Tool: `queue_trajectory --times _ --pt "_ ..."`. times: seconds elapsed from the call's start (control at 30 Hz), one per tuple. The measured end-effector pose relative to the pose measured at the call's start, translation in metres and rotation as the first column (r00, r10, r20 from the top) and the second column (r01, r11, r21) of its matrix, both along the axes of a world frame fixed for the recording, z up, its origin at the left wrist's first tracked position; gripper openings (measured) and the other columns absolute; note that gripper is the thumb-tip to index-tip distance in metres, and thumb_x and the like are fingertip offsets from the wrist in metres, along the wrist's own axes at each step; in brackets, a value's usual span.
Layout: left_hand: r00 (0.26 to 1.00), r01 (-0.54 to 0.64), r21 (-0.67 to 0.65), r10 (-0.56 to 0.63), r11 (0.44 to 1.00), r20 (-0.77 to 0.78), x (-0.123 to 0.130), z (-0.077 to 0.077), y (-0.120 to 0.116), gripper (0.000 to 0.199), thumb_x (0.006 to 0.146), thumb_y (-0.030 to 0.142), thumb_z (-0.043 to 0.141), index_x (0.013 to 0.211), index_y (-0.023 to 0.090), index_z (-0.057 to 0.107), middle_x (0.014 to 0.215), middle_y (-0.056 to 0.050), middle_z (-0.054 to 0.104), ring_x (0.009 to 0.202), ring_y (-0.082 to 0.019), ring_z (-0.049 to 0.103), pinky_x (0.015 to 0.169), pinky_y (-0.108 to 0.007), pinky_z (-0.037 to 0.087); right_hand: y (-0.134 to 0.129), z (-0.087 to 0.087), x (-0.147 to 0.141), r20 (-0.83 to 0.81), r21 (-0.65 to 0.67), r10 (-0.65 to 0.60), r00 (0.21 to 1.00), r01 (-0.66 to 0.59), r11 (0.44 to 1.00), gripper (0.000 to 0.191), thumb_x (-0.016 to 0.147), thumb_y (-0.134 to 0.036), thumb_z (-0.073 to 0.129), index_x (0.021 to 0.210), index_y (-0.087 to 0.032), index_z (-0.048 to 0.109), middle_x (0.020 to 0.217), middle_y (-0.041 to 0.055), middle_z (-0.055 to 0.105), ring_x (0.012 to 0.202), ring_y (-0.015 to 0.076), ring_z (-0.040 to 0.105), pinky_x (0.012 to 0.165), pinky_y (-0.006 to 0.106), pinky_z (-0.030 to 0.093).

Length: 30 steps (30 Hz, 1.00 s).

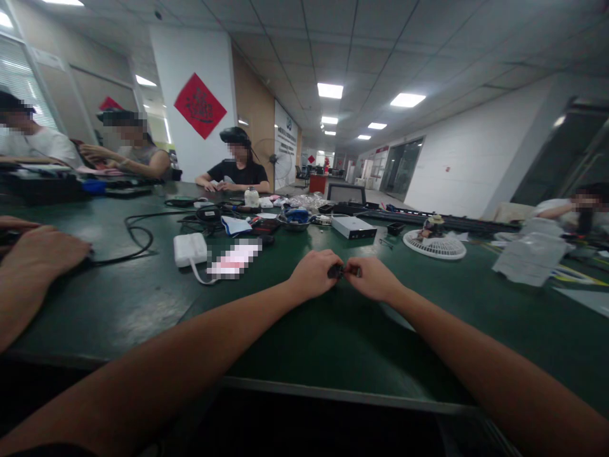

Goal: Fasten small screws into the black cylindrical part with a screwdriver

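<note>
Left hand (314, 275): I read it as curled inward, fingers pressed together, pinching the held part from the left.
Right hand (372, 280): I read the same closed pinch from the right, fingertips meeting those of the left hand.
Held item: small dark part (337, 271), gripped between both hands; too small for me to identify.
Work surface: green workbench (304, 343), both forearms lying over it.
Nearest items: white power adapter (190, 249) with its white cable, to the left; silver box (353, 226), ahead.
Further along: steel bowl (294, 223); round white fan guard (434, 245).
Adjacent worker: co-worker's hand (45, 251), resting on the bench at far left, well apart.
</note>
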<state>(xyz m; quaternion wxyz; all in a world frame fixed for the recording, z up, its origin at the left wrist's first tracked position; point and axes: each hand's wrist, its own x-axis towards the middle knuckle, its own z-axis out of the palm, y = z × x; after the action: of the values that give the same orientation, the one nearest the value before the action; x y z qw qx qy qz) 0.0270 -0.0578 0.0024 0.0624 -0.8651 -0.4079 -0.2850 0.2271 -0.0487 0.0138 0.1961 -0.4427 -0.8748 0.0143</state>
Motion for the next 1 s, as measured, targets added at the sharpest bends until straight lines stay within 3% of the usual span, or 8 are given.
queue_trajectory --times 0.17,0.27,0.4,0.53,0.67,0.83,1.0 --pt "1.000 -0.003 0.033 0.003 0.999 0.006 0.000 -0.001 0.001 0.023 0.081 0.018 0.066 0.103 0.023 0.072 0.105 -0.004 0.070 0.099 -0.021 0.065 0.089 -0.035 0.047 -0.004 0.001 -0.003 0.069 0.051 -0.097 0.993 0.094 0.994 0.012 0.087 -0.027 0.059 0.086 -0.022 0.070 0.079 0.0047 0.073 0.071 0.0206 0.066 0.059 0.028 0.036" --pt "1.000 0.004 0.037 -0.004 0.999 -0.010 0.001 -0.003 0.000 0.024 0.081 0.017 0.065 0.102 0.023 0.073 0.105 -0.004 0.070 0.099 -0.021 0.065 0.089 -0.036 0.047 -0.003 -0.001 -0.002 0.100 0.031 -0.069 0.993 0.067 0.997 0.010 0.085 -0.025 0.059 0.085 -0.022 0.069 0.077 0.0046 0.073 0.068 0.0199 0.064 0.056 0.027 0.035" --pt "1.000 0.017 0.036 -0.016 0.999 -0.016 0.001 -0.002 -0.001 0.024 0.081 0.017 0.066 0.103 0.023 0.073 0.105 -0.003 0.070 0.098 -0.021 0.065 0.088 -0.035 0.046 0.002 -0.002 0.001 0.006 -0.075 0.018 1.000 -0.017 0.997 0.011 0.085 -0.025 0.060 0.081 -0.020 0.069 0.076 0.0036 0.073 0.068 0.0174 0.064 0.058 0.025 0.039" --pt "1.000 0.020 0.040 -0.019 0.999 -0.023 0.002 -0.001 -0.001 0.027 0.082 0.018 0.066 0.107 0.024 0.073 0.107 -0.004 0.070 0.099 -0.021 0.064 0.088 -0.035 0.046 0.009 -0.002 0.004 -0.120 -0.139 -0.016 0.993 0.000 0.990 0.018 0.087 -0.030 0.059 0.081 -0.018 0.070 0.077 0.0044 0.073 0.070 0.0174 0.065 0.059 0.025 0.042" --pt "0.999 0.015 0.063 -0.013 0.998 -0.030 0.002 -0.002 0.000 0.028 0.082 0.017 0.066 0.109 0.025 0.073 0.107 -0.004 0.070 0.101 -0.021 0.064 0.087 -0.036 0.045 0.010 -0.003 0.004 -0.058 -0.139 -0.067 0.996 0.059 0.989 0.015 0.085 -0.027 0.059 0.081 -0.019 0.072 0.078 0.0046 0.073 0.069 0.0176 0.065 0.058 0.025 0.041" --pt "0.999 0.023 0.065 -0.022 0.998 -0.024 0.001 -0.004 0.001 0.025 0.082 0.017 0.065 0.104 0.024 0.075 0.104 -0.003 0.070 0.098 -0.021 0.064 0.085 -0.035 0.045 0.005 -0.002 0.001 -0.047 -0.126 0.014 0.999 -0.020 0.992 0.014 0.084 -0.026 0.059 0.080 -0.019 0.070 0.073 0.0030 0.072 0.065 0.0160 0.063 0.056 0.025 0.038" --pt "0.999 0.018 0.078 -0.016 0.997 -0.028 0.001 -0.004 0.003 0.029 0.083 0.018 0.066 0.110 0.024 0.073 0.107 -0.003 0.070 0.099 -0.021 0.064 0.085 -0.035 0.045 0.008 -0.001 0.002 -0.081 -0.119 -0.094 0.992 0.084 0.989 0.019 0.086 -0.029 0.057 0.080 -0.018 0.071 0.077 0.0057 0.073 0.069 0.0171 0.064 0.058 0.026 0.039"
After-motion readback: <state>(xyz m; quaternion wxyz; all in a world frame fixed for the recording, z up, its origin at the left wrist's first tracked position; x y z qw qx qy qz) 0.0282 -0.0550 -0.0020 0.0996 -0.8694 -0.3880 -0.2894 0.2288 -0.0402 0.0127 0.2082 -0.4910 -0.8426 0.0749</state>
